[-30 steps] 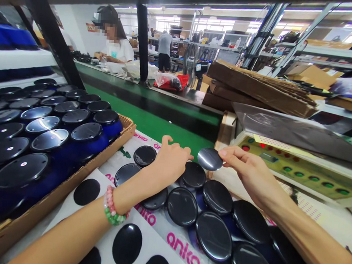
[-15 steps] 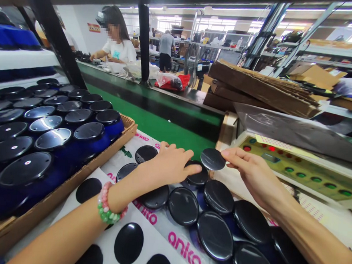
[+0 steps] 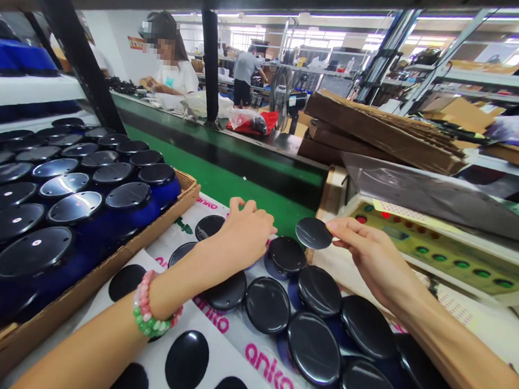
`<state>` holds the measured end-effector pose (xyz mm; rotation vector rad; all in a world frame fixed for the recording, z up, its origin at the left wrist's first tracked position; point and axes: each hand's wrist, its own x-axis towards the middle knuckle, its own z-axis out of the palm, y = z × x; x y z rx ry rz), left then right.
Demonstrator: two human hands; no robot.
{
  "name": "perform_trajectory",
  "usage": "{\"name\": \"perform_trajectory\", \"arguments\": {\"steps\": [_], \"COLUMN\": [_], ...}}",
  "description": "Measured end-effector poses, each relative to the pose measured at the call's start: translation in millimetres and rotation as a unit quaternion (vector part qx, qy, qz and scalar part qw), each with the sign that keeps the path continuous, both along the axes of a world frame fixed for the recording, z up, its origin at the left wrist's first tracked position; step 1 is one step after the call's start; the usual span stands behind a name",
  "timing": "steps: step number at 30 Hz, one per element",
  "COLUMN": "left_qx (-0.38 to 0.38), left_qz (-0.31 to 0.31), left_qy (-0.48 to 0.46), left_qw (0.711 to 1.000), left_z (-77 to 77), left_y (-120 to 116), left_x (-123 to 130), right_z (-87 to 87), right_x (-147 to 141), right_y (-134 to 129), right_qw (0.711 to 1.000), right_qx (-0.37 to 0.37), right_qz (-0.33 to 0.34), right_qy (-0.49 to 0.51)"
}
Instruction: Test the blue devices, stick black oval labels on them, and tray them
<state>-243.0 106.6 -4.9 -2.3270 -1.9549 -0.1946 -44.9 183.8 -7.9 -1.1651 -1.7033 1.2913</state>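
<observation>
My right hand [image 3: 363, 243] pinches a thin black round disc [image 3: 313, 232] by its right edge and holds it up above the bench. My left hand [image 3: 248, 232], with a pink and green bead bracelet at the wrist, is curled with knuckles up over the row of dark blue pieces; its fingertips and anything in them are hidden. Just right of it stands a blue piece with a black round top [image 3: 286, 254]. Closer to me are more such pieces with glossy black tops [image 3: 268, 305]. A white sheet with black round stickers [image 3: 187, 361] lies below my left forearm.
On the left, a cardboard tray [image 3: 188, 192] holds many blue pieces with black tops. A machine with green buttons [image 3: 442, 257] stands at right. Behind are a green conveyor belt [image 3: 234, 181], stacked cardboard [image 3: 379, 132] and a black post [image 3: 210, 66]. Two co-workers are farther back.
My left hand has drawn slightly back to the left, its thumb leaving the black top and its fingers curling in. My right hand keeps the disc at nearly the same place.
</observation>
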Motion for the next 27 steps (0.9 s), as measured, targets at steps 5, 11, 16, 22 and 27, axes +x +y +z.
{"name": "perform_trajectory", "arguments": {"steps": [5,11,16,22,27], "left_qx": [0.03,0.002,-0.02,-0.033,-0.049], "left_qz": [0.041,0.022,0.016,0.016,0.007], "left_qy": [-0.007,-0.021,-0.044,-0.052,-0.043], "left_qw": [0.999,1.0,0.999,0.998,0.998], "left_z": [1.2,-16.7,-15.0,-13.1,-0.5], "left_y": [-4.1,1.1,6.5,10.2,3.4], "left_x": [4.5,20.0,13.1,7.7,0.0], "right_z": [-1.0,0.3,-0.7,-0.7,-1.0], "right_x": [-0.2,-3.2,-3.1,-2.0,-1.4], "right_y": [-0.4,-1.6,-1.2,-0.8,0.0], "right_qw": [1.0,1.0,1.0,1.0,1.0], "right_qx": [0.0,0.0,0.002,0.0,-0.004], "right_qz": [0.003,0.008,0.006,0.006,0.009], "right_qy": [-0.005,-0.003,0.003,0.007,0.005]}}
